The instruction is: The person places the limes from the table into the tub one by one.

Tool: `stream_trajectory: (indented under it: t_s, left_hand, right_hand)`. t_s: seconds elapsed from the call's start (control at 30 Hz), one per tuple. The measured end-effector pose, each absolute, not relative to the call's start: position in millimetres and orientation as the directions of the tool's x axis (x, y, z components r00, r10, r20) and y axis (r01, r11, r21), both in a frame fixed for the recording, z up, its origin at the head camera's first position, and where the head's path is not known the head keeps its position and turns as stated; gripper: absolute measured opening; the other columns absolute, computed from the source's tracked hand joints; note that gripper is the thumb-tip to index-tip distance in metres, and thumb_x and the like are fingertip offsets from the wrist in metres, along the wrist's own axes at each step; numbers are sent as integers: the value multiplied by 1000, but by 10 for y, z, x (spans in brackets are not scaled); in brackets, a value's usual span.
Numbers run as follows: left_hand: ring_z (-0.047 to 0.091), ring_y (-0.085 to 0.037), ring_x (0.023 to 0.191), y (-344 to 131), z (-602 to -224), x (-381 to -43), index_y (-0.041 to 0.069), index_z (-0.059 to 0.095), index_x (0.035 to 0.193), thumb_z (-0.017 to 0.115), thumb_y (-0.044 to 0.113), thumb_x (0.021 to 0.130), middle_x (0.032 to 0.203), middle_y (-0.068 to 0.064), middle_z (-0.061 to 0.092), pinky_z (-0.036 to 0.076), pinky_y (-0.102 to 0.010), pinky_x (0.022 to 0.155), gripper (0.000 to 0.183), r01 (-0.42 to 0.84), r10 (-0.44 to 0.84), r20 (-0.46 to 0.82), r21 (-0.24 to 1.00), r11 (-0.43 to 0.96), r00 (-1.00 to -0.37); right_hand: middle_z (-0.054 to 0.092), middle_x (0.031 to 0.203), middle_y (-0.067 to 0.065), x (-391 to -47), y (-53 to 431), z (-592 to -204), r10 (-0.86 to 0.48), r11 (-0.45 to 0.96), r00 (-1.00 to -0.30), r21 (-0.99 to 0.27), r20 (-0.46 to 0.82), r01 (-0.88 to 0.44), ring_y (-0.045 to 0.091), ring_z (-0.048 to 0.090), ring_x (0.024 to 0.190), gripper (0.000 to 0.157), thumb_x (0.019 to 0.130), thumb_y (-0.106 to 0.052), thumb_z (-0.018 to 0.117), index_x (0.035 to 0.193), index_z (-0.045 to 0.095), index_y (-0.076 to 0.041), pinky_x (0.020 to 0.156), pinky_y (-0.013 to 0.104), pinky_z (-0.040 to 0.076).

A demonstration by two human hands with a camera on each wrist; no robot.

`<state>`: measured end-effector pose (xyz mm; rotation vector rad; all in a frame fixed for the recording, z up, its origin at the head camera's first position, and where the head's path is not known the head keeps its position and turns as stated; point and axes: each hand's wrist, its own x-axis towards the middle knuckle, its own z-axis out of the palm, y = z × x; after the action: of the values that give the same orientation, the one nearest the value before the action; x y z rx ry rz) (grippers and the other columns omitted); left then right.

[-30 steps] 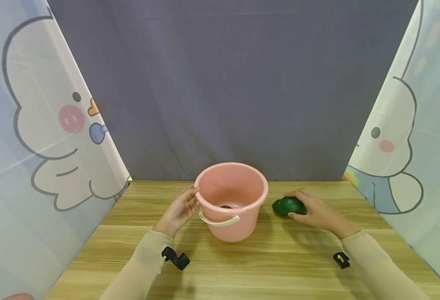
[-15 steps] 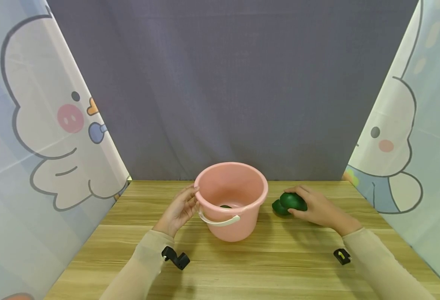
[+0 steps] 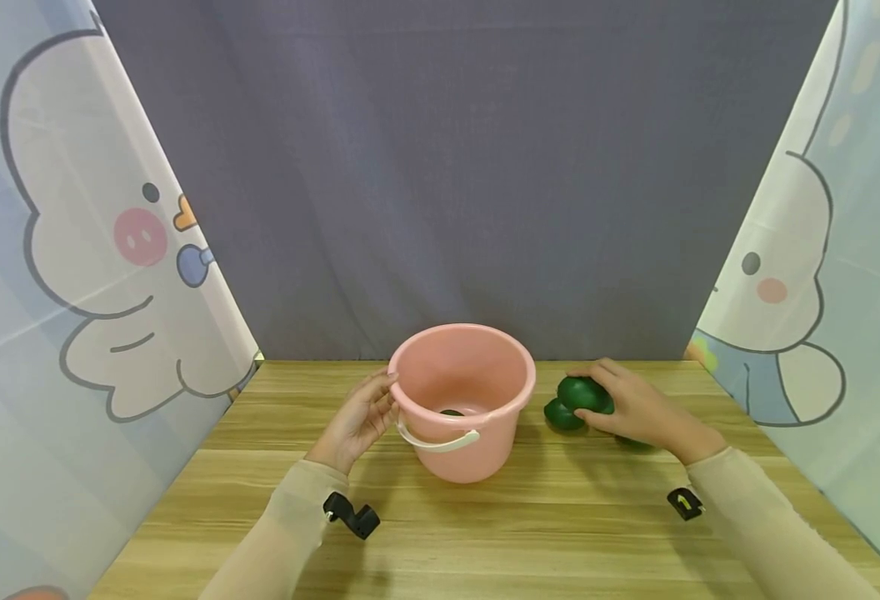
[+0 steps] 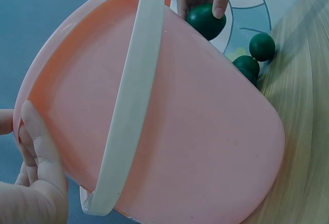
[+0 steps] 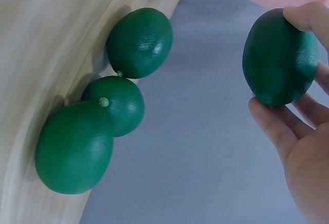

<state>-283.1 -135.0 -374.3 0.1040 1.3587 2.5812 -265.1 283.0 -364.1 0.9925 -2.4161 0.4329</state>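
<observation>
Wooden tabletop (image 3: 485, 533) below, one green fruit (image 3: 582, 392) now higher

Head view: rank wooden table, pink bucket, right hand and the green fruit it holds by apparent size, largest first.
1. Wooden table
2. Pink bucket
3. Right hand
4. Held green fruit

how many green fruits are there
5 seen: one fruit in the right hand, three fruits on the table, and one mostly hidden fruit in the bucket, which may hide more.
</observation>
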Motion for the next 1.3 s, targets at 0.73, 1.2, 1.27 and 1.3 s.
stream_trajectory:
  t_s: [0.73,1.2,1.27,1.3]
  left_hand:
    - [59,-7,73,-1346,-3747,-2844,6,46,128,55,8,100,103,-5,54,54,-11,59,29,-157,216,-45,828,-538,-975]
    - [58,-7,73,-1341,-3743,-2848,5,45,130,56,8,99,103,-5,54,54,-11,59,33,-152,214,-41,829,-538,-976]
    - [59,-7,73,-1339,-3743,-2849,5,45,130,56,8,99,103,-5,54,54,-12,59,33,-153,214,-41,828,-539,-976]
    - [59,-7,73,-1339,-3743,-2849,5,45,130,56,8,99,104,-5,54,54,-12,59,33,-153,216,-39,828,-539,-976]
  right_hand:
    - [59,116,5,-2662,2759,-3439,-597,645,-554,-64,580,-762,16,60,97,56,79,-19,85,128,61,-7,73,37,61]
    - [61,115,6,-2624,2704,-3254,-616,638,-526,-20,586,-770,18,61,96,55,79,-16,84,129,61,-7,71,37,61]
    - [61,115,5,-2625,2696,-3235,-614,643,-532,-22,583,-766,17,61,96,56,78,-15,85,128,61,-7,71,37,61]
    - [61,115,5,-2627,2693,-3227,-615,643,-533,-23,582,-766,17,61,96,56,78,-15,85,128,61,-7,71,37,61]
